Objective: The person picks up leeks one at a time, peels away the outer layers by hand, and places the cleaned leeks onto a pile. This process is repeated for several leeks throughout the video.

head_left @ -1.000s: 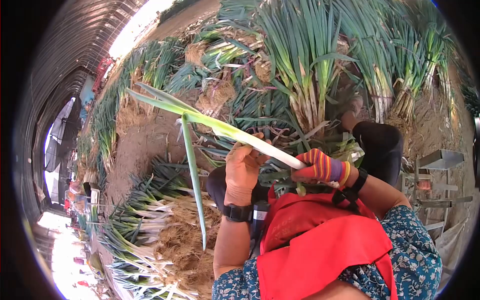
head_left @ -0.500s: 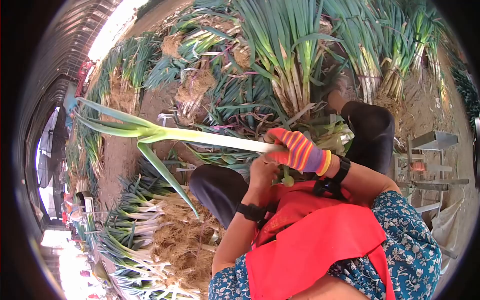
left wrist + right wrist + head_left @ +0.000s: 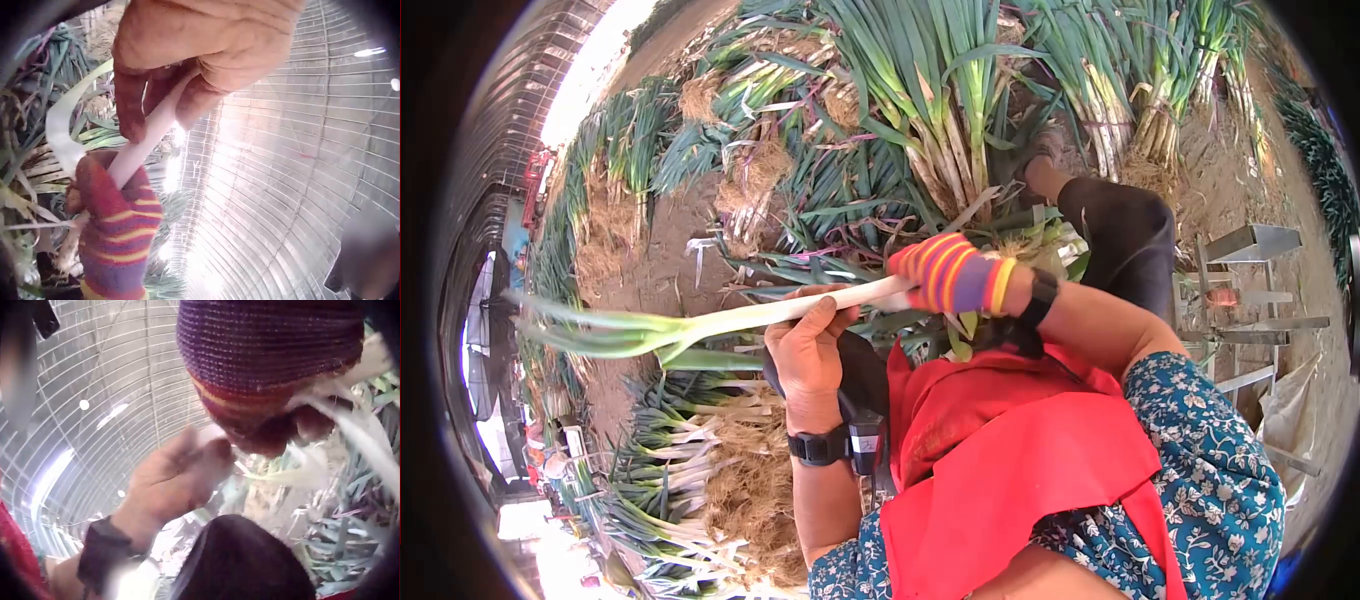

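A long green onion (image 3: pixel 740 318) lies almost level across the front of the body, white shank to the right, forked green leaves to the left. My bare left hand (image 3: pixel 808 350) holds the shank from below, thumb on the near side and fingers behind. At the root end, my right hand (image 3: pixel 950 272), in a striped knit glove, grips the shank. In the left wrist view a pale peeled leaf strip (image 3: pixel 59 128) loops beside the gloved fingers. That strip (image 3: pixel 365 437) also trails from the glove in the right wrist view. The glove hides the root end.
A pile of green onions (image 3: pixel 675 470) with matted roots lies on the left. Tied bunches (image 3: pixel 945 130) stand ahead, and more lie loose on the soil. A metal frame stool (image 3: pixel 1250 245) stands at right. Dark-trousered knees flank a red apron (image 3: pixel 1020 450).
My left hand has moved from beside the glove back out leftward onto the shank. The onion's leafy end has swung left and down. My gloved hand has shifted left in view, still gripping the root end.
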### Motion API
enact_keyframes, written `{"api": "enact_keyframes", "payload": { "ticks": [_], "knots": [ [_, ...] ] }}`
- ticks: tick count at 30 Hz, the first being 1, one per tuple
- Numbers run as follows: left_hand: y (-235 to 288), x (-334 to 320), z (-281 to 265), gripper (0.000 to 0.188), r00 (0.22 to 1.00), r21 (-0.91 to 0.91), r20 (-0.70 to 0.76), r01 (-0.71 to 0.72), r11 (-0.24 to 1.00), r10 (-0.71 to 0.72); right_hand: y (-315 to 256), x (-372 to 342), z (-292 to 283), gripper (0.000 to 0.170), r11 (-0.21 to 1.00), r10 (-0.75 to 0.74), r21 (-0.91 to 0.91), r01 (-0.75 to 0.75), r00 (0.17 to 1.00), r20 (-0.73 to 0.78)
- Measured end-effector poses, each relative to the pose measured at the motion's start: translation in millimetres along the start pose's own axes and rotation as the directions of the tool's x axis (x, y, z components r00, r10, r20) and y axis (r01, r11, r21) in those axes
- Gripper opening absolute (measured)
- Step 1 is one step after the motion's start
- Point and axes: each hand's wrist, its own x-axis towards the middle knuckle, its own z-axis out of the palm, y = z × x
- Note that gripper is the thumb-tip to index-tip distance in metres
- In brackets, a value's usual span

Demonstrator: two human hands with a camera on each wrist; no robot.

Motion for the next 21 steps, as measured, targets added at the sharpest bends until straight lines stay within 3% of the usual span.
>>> {"api": "enact_keyframes", "payload": {
  "ticks": [1,2,5,6,7,10,11,14,16,17,18,20,21],
  "knots": [
    [1.9,-2.7,-4.0,0.017,0.996,0.001,-0.08,-0.034,0.999,0.034,18.6,-3.0,4.5,0.022,0.994,0.007,-0.113,-0.004,1.0,0.023],
    [3.2,-5.1,-8.2,0.015,0.984,0.001,-0.162,-0.069,0.998,0.068,33.6,-8.6,4.9,0.023,0.974,0.144,-0.188,-0.13,0.988,0.062],
    [7.5,-13.1,-22.1,0.013,0.961,0.023,-0.247,-0.123,0.992,0.125,93.4,-47.8,13.8,0.03,0.992,0.072,-0.097,-0.076,0.996,-0.043],
    [9.9,-14.7,-25.7,0.013,0.95,0.037,-0.27,-0.152,0.988,0.156,95.2,-51.0,2.1,0.034,0.954,0.236,-0.204,-0.22,0.97,0.058],
    [14.0,-16.7,-31.3,0.014,0.933,0.061,-0.312,-0.167,0.984,0.178,127.9,-68.6,11.9,0.038,0.982,0.133,-0.113,-0.149,0.982,-0.132],
    [12.5,-23.6,-44.2,0.014,0.934,0.08,-0.336,-0.104,0.991,0.125,159.2,-84.5,-10.1,0.037,0.87,0.492,0.085,-0.485,0.863,-0.113],
    [9.1,-25.9,-40.4,0.014,0.93,0.075,-0.348,-0.099,0.992,0.119,168.9,-84.6,-11.0,0.037,0.869,0.494,0.089,-0.487,0.862,-0.114],
    [-1.6,-25.8,-22.3,0.012,0.921,0.009,-0.373,-0.119,0.993,0.113,192.6,-95.3,-8.8,0.035,0.792,0.596,-0.038,-0.61,0.784,-0.172],
    [1.4,-30.0,-22.9,0.013,0.903,0.013,-0.41,-0.138,0.99,0.132,207.3,-105.5,-2.9,0.021,0.779,0.481,-0.149,-0.609,0.733,-0.48],
    [7.2,-33.0,-33.8,0.013,0.893,0.07,-0.417,-0.152,0.986,0.168,301.7,-132.2,18.2,0.022,0.638,0.529,-0.368,-0.677,0.732,-0.43],
    [16.8,-36.1,-50.1,0.015,0.841,0.061,-0.513,-0.163,0.985,0.171,283.7,-126.7,0.4,0.026,0.358,0.836,-0.303,-0.883,0.448,-0.317],
    [42.6,-47.9,-76.9,0.017,0.806,0.161,-0.534,-0.199,0.967,0.255,341.9,-144.6,4.6,0.036,0.468,0.773,-0.163,-0.868,0.492,-0.4],
    [50.6,-52.0,-83.7,0.017,0.794,0.173,-0.548,-0.201,0.964,0.264,314.3,-134.6,-1.3,0.035,0.512,0.765,-0.216,-0.832,0.555,-0.325]
  ]
}}
